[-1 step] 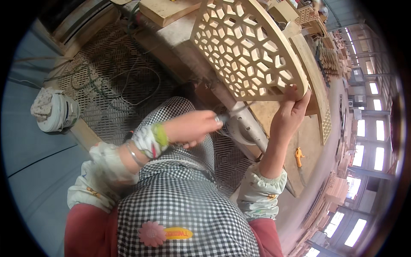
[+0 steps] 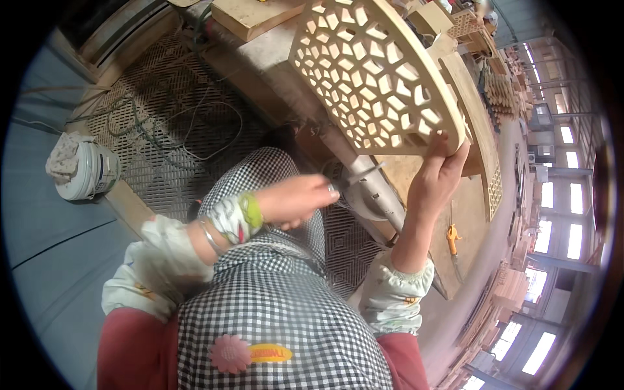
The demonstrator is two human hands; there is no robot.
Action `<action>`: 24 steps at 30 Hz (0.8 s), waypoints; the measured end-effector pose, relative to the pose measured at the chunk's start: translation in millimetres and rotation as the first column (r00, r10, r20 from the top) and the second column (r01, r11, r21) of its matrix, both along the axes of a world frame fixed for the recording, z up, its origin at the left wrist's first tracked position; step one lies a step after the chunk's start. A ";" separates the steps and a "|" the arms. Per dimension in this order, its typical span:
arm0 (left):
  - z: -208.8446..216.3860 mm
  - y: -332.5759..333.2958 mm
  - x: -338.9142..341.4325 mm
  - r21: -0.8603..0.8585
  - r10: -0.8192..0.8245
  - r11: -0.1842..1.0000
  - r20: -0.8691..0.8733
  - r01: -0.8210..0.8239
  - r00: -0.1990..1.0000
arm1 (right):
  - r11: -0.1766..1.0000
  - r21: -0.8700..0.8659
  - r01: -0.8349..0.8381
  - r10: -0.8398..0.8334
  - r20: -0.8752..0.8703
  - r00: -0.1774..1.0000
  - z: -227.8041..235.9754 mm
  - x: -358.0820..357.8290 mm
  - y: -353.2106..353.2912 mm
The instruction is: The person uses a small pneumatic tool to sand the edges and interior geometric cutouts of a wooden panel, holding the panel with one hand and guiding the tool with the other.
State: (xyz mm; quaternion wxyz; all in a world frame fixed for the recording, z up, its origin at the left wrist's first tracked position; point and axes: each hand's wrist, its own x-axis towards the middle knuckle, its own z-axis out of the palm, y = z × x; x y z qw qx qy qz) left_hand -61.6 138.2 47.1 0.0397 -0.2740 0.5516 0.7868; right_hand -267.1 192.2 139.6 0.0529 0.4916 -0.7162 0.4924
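Note:
My right hand (image 2: 442,172) grips the near lower corner of a pale wooden lattice panel (image 2: 383,148), thumb on the pierced face. The panel stands tilted up on the workbench (image 2: 416,181), with many angular cut-outs through it. In my left hand (image 2: 296,200), closed and smeared by motion, is a thin grey tool (image 2: 364,174), file-like in shape. Its blade points toward the panel's lower edge and looks apart from it. How the fingers wrap its handle is partly hidden.
A yellow-handled air blow gun (image 2: 452,239) lies on the bench to the right. A thick wooden board (image 2: 253,18) rests at the far left of the bench. On the left stand a white bucket (image 2: 97,172) and loose cables (image 2: 140,127) over slatted floor matting.
My left hand has shifted slightly right and downward with the thin grey tool. My right hand and the lattice panel have barely moved.

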 end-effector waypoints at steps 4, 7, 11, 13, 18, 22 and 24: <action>8.2 7.1 9.3 0.092 0.063 0.994 -0.020 -0.061 0.998 | 0.999 -0.051 -0.018 0.019 0.025 1.000 -9.3 -4.2 5.8; 21.9 7.9 35.7 -0.226 0.218 0.942 -0.157 -0.250 0.963 | 0.998 -0.048 -0.040 0.041 0.005 0.999 -7.4 -8.3 1.0; 28.4 8.5 28.9 -0.664 0.303 0.669 -0.168 -0.335 0.938 | 0.999 -0.024 -0.035 0.035 -0.014 0.999 -8.4 -3.6 4.0; 28.2 11.1 18.7 -0.785 0.305 0.535 -0.166 -0.313 0.938 | 0.999 -0.032 -0.044 0.044 -0.011 0.999 -9.7 -2.6 5.0; 30.1 19.3 6.0 -0.965 0.287 0.229 -0.060 -0.129 0.956 | 0.998 0.015 -0.064 0.064 0.037 0.997 -8.1 0.8 8.9; 43.4 20.1 -3.2 -0.995 0.290 0.098 0.000 -0.030 0.957 | 0.998 0.041 -0.039 0.039 -0.002 0.999 -4.9 5.0 10.9; 43.6 19.3 -8.6 -0.995 0.298 0.090 -0.006 -0.035 0.955 | 0.999 0.018 -0.038 0.038 -0.045 0.998 -3.6 6.6 10.0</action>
